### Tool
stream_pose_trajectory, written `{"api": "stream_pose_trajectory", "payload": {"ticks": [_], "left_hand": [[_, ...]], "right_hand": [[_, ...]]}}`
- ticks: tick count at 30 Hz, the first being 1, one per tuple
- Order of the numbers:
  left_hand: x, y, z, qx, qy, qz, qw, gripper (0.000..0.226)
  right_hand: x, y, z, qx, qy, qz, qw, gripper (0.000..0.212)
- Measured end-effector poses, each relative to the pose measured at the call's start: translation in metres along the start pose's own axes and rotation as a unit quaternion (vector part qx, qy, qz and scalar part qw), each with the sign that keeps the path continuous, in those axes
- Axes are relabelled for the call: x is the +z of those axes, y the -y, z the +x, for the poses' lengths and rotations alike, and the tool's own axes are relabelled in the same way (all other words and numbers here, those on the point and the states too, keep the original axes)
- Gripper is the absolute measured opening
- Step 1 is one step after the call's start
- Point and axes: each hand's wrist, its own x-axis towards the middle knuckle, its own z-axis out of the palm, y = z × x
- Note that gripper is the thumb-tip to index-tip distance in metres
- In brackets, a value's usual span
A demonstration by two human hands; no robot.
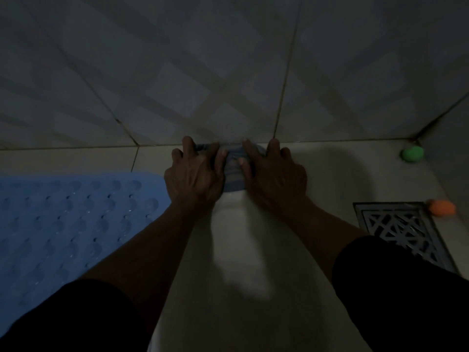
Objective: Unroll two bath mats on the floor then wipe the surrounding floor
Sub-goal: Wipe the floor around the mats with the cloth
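Observation:
A light blue bath mat (63,224) with rows of round suction cups lies flat on the floor at the left. A small blue-grey cloth (233,174) sits bunched on the pale floor where it meets the tiled wall. My left hand (195,176) presses on the cloth's left side with spread fingers. My right hand (274,176) presses on its right side, fingertips reaching the wall's base. Much of the cloth is hidden under both hands. Only one mat is in view.
A tiled wall (228,72) rises just beyond the hands. A metal drain grate (403,229) is set in the floor at the right. A green ball (412,154) lies in the corner and an orange ball (441,208) beside the grate. The light is dim.

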Motion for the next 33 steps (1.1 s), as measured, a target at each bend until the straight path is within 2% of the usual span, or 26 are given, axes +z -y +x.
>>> {"api": "stream_pose_trajectory", "payload": {"ticks": [22,33], "left_hand": [[-0.024,0.018,-0.065,0.007,0.07,0.038,0.997,0.055],[-0.038,0.023,-0.12,-0.017,0.114,0.067,0.991,0.066]], "right_hand": [[-0.008,0.017,-0.068,-0.018,0.029,-0.013,0.999,0.06],[-0.015,0.024,-0.121,-0.031,0.058,-0.004,0.998,0.061]]}}
